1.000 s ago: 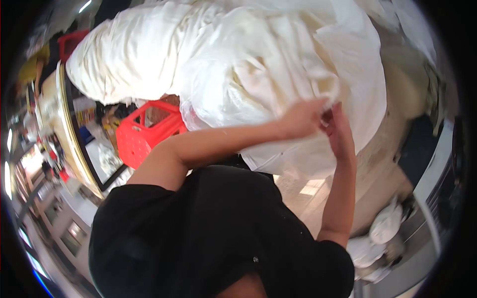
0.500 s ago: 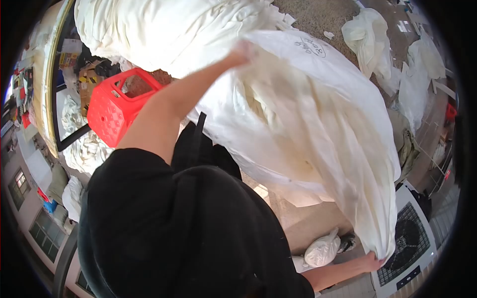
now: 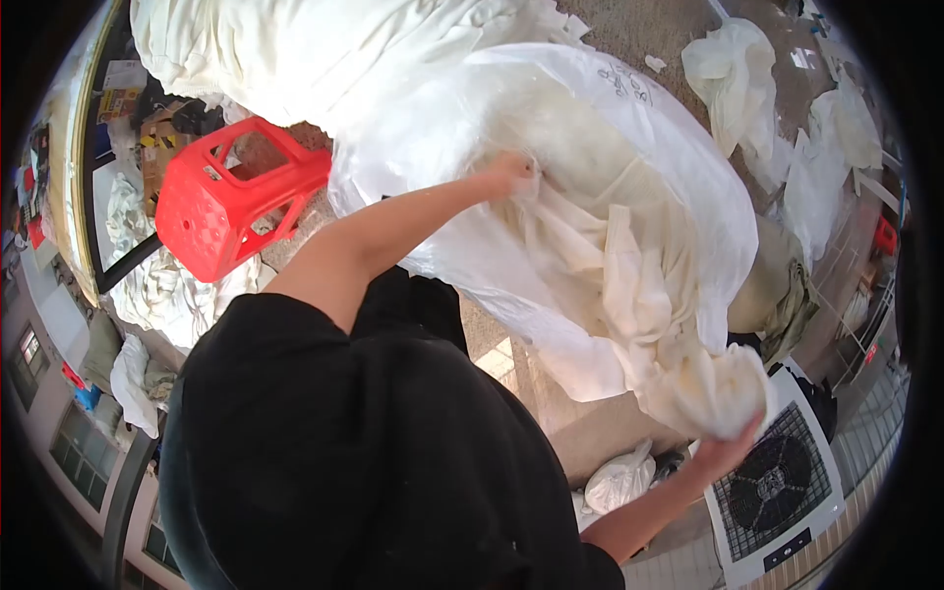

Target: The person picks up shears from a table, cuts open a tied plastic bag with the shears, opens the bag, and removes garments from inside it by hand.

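A large clear plastic bag (image 3: pixel 688 162), with handwriting near its top edge, lies spread open under a length of cream cloth (image 3: pixel 629 265). My left hand (image 3: pixel 511 175) is closed on the cloth, over the middle of the bag. At the lower right, my right hand (image 3: pixel 728 450) grips the bunched end of the same cloth; its fingers are partly hidden and blurred. Between my hands the cloth hangs in loose folds over the bag.
A red plastic stool (image 3: pixel 202 211) lies tipped over at the left. Behind the bag is a big heap of cream fabric (image 3: pixel 295 59). A fan unit (image 3: pixel 772 482) stands at the lower right, near a small tied white bag (image 3: pixel 619 480). More pale cloth (image 3: pixel 733 79) lies at the upper right.
My left hand has come down and toward the middle of the bag. My right hand has lifted, bunching the cloth that was stretched long. The folds are now shorter and looser.
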The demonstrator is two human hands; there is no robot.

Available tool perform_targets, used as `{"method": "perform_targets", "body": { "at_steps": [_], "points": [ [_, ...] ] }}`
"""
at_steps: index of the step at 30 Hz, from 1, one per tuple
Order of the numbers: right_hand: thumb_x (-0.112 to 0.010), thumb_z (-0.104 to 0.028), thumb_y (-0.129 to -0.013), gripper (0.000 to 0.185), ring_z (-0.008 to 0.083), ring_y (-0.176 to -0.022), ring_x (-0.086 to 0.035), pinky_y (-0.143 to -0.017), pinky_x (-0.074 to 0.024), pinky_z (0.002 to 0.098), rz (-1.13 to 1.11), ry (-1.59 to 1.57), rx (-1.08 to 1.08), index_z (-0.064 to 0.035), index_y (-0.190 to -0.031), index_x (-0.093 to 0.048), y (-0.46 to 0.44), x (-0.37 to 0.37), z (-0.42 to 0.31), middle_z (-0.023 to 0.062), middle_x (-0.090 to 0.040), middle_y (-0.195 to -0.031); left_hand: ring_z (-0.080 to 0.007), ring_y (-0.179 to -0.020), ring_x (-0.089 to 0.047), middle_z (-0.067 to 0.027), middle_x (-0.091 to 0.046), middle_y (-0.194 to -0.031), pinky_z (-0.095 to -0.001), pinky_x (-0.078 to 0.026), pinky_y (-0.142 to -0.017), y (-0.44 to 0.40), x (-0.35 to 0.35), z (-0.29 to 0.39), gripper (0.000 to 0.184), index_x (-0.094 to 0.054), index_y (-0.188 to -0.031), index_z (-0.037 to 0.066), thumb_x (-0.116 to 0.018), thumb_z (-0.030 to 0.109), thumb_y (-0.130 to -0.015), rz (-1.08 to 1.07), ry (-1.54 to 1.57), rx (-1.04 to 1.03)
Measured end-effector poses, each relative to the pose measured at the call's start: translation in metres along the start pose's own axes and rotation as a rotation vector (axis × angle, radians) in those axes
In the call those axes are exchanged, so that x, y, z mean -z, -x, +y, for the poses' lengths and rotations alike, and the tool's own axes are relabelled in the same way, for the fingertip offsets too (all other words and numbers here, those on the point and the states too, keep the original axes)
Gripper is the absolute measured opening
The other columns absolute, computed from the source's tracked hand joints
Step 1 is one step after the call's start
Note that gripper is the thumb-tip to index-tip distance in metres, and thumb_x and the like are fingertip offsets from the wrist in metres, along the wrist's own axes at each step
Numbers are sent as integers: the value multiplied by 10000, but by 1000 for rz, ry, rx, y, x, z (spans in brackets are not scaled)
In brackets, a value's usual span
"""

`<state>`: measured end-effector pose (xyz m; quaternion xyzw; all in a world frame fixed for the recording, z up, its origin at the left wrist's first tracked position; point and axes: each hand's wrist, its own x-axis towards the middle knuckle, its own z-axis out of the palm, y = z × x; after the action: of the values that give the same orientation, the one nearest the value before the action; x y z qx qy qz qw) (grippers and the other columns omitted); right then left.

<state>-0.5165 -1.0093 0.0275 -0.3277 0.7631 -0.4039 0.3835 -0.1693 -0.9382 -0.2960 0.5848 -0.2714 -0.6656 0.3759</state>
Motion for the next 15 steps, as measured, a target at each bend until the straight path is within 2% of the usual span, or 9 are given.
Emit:
{"method": "perform_targets", "body": {
  "at_steps": [1, 4, 5, 6, 7, 8, 9, 12, 15],
  "points": [
    [-444, -290, -846, 484, 294, -1103, -433, -937, -349, 405, -227, 357, 188, 27, -1207, -389, -10, -8, 27, 175, -420, -1217, -246, -842, -565, -107, -593, -932, -338, -446, -735, 5, -2, 4, 273, -579, -951, 52, -528, 238, -758, 136, -656, -13],
    [-433, -242, -868, 454, 271, -1111, -414, -952, -304, 361, -468, 878, 589, 45, -1213, -363, -8, -93, 98, 176, -425, -1208, -239, -900, -551, -73, -579, -1018, -313, -430, -792, -1, 20, -6, 275, -582, -1000, 107, -529, 203, -747, 41, -609, 29],
    [-458, -219, -858, 456, 289, -1132, -388, -966, -266, 347, -404, 858, 591, 62, -1204, -363, 5, -136, 120, 201, -428, -1203, -245, -953, -531, -80, -568, -1045, -327, -416, -812, -10, 22, -28, 375, -548, -1070, 101, -541, 208, -711, 103, -599, -104],
    [-485, -223, -841, 493, 319, -1143, -379, -965, -266, 355, -648, 719, 486, 81, -1204, -347, 16, -176, 119, 230, -419, -1204, -245, -953, -531, -80, -568, -1045, -327, -416, -812, -10, 21, -24, 375, -548, -1070, 101, -541, 208, -711, 101, -607, -91],
    [-522, -244, -809, 504, 362, -1090, -421, -924, -320, 387, -651, 855, 756, 53, -1185, -362, 1, -201, 156, 249, -428, -1175, -250, -969, -522, -93, -563, -1051, -335, -414, -817, -9, 18, -12, 439, -521, -1103, 103, -562, 217, -680, 36, -716, 6],
    [-558, -287, -775, 508, 399, -996, -472, -859, -372, 428, -652, 1229, 512, 9, -1149, -384, 23, -236, 138, 256, -473, -1096, -254, -986, -514, -107, -557, -1057, -343, -411, -822, -9, 15, -8, 507, -494, -1135, 105, -583, 226, -650, -35, -823, 104],
    [-587, -302, -734, 487, 415, -924, -500, -798, -403, 462, -661, 1233, 762, -35, -1099, -406, 13, -246, 166, 256, -510, -1014, -254, -986, -514, -107, -557, -1057, -343, -411, -822, -9, 13, -16, 507, -494, -1135, 105, -583, 226, -650, -48, -837, 112],
    [-612, -276, -702, 495, 406, -905, -515, -782, -421, 445, -582, 1271, 847, -45, -1091, -410, 7, -260, 185, 255, -528, -977, -292, -1013, -501, -168, -566, -1015, -327, -385, -869, -11, 7, -30, 678, -435, -1186, 68, -666, 199, -562, 127, -675, 178],
    [-607, -203, -697, 421, 385, -861, -538, -749, -442, 426, -645, 1299, 693, -48, -1050, -438, 4, -240, 185, 225, -548, -928, -334, -910, -547, -195, -587, -919, -368, -442, -766, -3, -14, -18, 658, -438, -1134, 24, -649, 160, -525, 40, -545, 98]
  ]
}}
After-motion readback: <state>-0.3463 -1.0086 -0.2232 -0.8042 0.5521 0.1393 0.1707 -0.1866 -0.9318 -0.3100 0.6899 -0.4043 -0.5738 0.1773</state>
